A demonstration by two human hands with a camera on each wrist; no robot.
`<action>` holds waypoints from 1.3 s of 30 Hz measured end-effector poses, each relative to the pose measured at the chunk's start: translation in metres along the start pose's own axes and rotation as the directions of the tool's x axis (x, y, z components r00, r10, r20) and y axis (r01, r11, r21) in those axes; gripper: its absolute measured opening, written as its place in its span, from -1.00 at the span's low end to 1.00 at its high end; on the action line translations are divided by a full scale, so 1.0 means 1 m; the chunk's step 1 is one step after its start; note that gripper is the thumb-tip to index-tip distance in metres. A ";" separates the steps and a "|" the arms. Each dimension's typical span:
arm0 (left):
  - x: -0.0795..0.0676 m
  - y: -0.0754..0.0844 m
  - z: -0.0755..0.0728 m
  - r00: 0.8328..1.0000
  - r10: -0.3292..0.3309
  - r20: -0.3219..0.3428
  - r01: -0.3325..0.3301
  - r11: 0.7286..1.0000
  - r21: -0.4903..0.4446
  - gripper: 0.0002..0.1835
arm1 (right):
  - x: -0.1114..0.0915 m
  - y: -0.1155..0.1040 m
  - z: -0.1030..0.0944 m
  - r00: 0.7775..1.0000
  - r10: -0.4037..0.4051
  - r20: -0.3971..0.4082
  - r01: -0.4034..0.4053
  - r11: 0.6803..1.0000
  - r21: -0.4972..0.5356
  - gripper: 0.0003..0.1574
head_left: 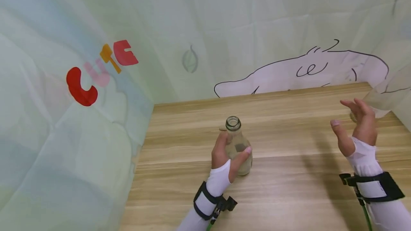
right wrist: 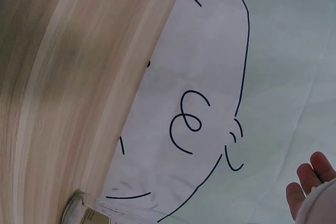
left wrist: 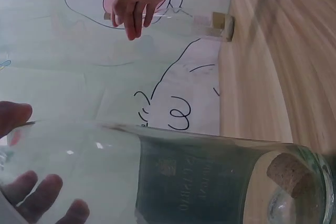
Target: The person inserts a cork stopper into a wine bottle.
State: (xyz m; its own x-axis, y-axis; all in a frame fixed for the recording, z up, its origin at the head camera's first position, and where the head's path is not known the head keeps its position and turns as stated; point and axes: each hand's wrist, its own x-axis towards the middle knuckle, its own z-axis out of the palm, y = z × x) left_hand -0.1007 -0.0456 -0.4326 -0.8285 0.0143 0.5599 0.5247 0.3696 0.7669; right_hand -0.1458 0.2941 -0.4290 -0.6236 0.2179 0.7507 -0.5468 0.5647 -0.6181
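Your left hand (head_left: 221, 156) grips 1 clear glass bottle (head_left: 237, 143), with your thumb on the right side and your fingers on the other. The bottle stands up on the wooden table (head_left: 179, 188), and its round mouth points up. Through the glass near its bottom you can see a brown cork (left wrist: 289, 174), but you can't tell if it is in the bottle or behind it.

Your right hand (head_left: 363, 127) is up in the air, with fingers loose and a bit bent, the thumb apart, not gripping. Near it, the 2nd bottle (left wrist: 181, 24) stands by the pale cloth (head_left: 167, 27). You can't tell if your fingers touch it.
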 end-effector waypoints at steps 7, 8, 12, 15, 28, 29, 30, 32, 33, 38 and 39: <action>0.000 0.016 0.008 0.998 0.063 0.014 -0.063 0.998 -0.025 -0.47 | -0.008 0.000 0.008 0.999 -0.010 0.035 0.011 1.000 -0.004 -0.18; 0.000 0.020 0.008 0.997 0.073 0.009 -0.073 0.997 -0.031 -0.47 | -0.009 -0.001 0.009 0.999 -0.009 0.040 0.009 1.000 -0.006 -0.18; 0.001 0.031 0.004 0.997 0.080 -0.006 -0.080 0.996 -0.027 -0.48 | -0.009 -0.001 0.016 0.997 -0.012 0.070 0.012 1.000 -0.002 -0.18; -0.001 0.028 0.005 0.997 0.079 -0.003 -0.079 0.997 -0.020 -0.47 | -0.009 -0.003 0.020 0.996 -0.013 0.091 0.013 1.000 0.005 -0.17; -0.012 0.003 0.011 0.995 -0.068 0.077 0.066 0.998 0.025 -0.12 | 0.014 -0.011 0.060 0.975 -0.010 0.220 0.025 0.997 -0.066 -0.35; -0.013 0.005 0.008 0.993 -0.079 0.083 0.077 0.997 0.025 -0.07 | 0.018 -0.012 0.066 0.972 -0.035 0.231 0.052 0.997 -0.065 -0.37; -0.014 0.006 0.004 0.993 -0.082 0.083 0.080 0.996 0.027 -0.03 | 0.021 -0.013 0.074 0.968 -0.065 0.243 0.081 0.995 -0.055 -0.40; -0.014 0.012 -0.006 0.996 -0.068 0.066 0.067 0.998 0.013 0.00 | 0.027 -0.014 0.090 0.953 -0.132 0.274 0.145 0.989 -0.030 -0.48; -0.014 0.017 -0.013 0.998 -0.048 0.049 0.048 0.999 0.003 -0.01 | 0.029 -0.014 0.099 0.942 -0.161 0.294 0.172 0.985 -0.013 -0.52; -0.014 0.038 -0.042 0.999 -0.024 -0.030 0.024 1.000 -0.020 -0.13 | 0.031 -0.014 0.145 0.798 -0.265 0.541 0.269 0.960 0.073 -0.66; -0.015 0.040 -0.045 0.999 -0.039 -0.038 0.038 0.999 -0.021 -0.14 | 0.030 -0.014 0.155 0.751 -0.274 0.601 0.279 0.956 0.088 -0.65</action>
State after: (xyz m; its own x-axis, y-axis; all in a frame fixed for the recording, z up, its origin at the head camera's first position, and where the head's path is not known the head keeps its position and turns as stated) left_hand -0.0586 -0.0734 -0.3962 -0.8399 -0.0355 0.5415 0.4971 0.3499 0.7940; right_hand -0.2433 0.1695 -0.4338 -0.6541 -0.4696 0.5929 -0.7458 0.5309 -0.4023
